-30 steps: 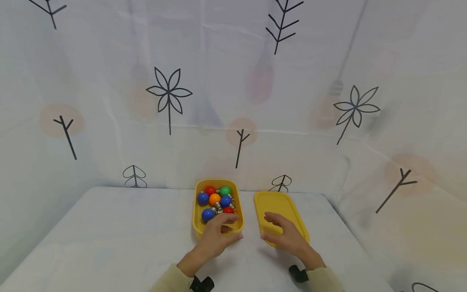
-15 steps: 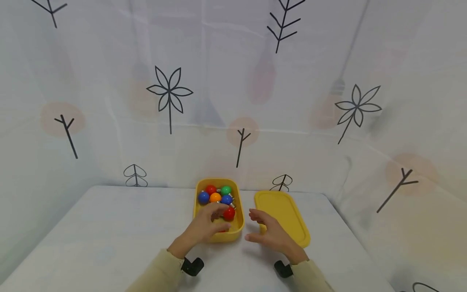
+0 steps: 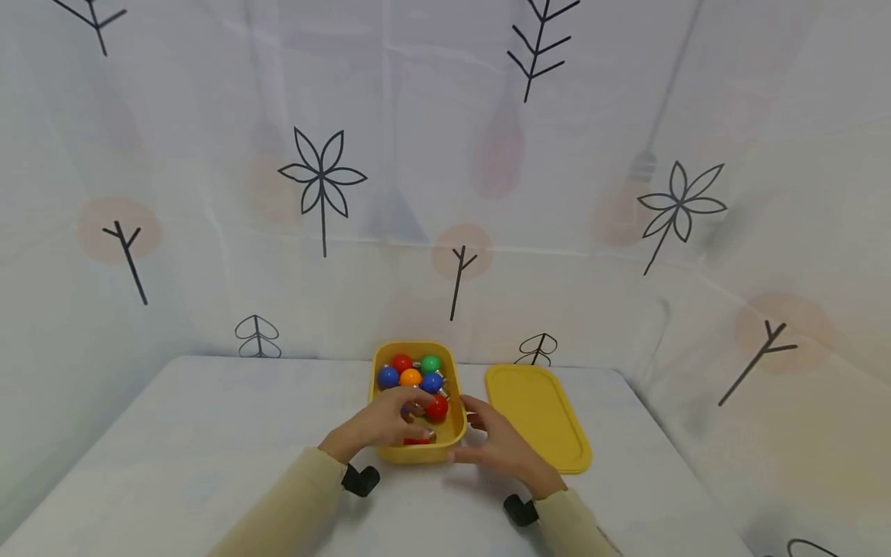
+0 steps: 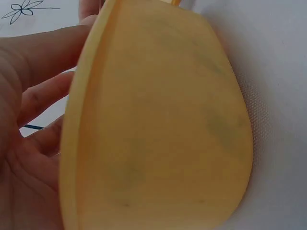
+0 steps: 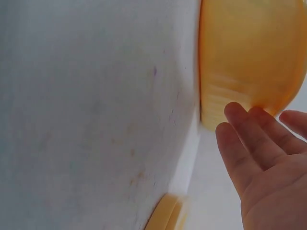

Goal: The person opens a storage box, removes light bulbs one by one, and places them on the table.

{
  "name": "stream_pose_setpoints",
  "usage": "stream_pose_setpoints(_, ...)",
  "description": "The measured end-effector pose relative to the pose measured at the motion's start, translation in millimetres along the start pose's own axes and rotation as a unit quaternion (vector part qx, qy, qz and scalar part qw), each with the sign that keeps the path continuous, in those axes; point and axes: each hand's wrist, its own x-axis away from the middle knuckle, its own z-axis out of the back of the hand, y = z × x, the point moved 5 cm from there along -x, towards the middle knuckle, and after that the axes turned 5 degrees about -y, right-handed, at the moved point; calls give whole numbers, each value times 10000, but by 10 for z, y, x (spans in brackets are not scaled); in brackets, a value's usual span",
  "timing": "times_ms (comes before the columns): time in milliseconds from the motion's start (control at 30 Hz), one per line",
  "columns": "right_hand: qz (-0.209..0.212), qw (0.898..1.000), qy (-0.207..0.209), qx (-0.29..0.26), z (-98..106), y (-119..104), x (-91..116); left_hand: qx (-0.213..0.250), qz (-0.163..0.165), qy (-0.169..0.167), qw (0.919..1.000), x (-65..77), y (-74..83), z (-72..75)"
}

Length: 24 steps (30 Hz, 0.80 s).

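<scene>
A yellow plastic box (image 3: 421, 456) holds several small round bulbs with metal screw bases, such as a green bulb (image 3: 431, 364), an orange bulb (image 3: 411, 377) and a red bulb (image 3: 437, 408). My left hand (image 3: 379, 419) reaches over the box's near left rim, thumb and fingers apart above the bulbs. Parts of a blue bulb and a red one show in that gap; the wall hides the fingertips in the left wrist view. At the box's right side is my right hand (image 3: 504, 442), its fingers (image 5: 240, 122) extended and close against the outer wall; contact is unclear.
A yellow lid (image 3: 539, 418) lies flat on the white table (image 3: 209, 441), right of the box. Behind the table hangs a white cloth (image 3: 390, 193) with plant drawings.
Both hands have shifted left. The left moved to the box's left side, over the bulbs; the right left the area above the lid and came up to the box's right wall.
</scene>
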Motion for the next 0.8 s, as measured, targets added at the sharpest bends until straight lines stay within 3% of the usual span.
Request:
stream_pose_setpoints(400, -106, 9999, -43, -103, -18, -11, -4, -453, 228, -244, 9984, -83, -52, -55)
stream_pose_setpoints(667, -137, 9999, -65, -82, -29, -5, -16, -805, 263, 33, 9964, -109, -71, -36)
stream_pose_setpoints(800, -109, 9999, -22, -107, -23, -6, -24, -993, 302, -53, 9946, -112, -70, -42)
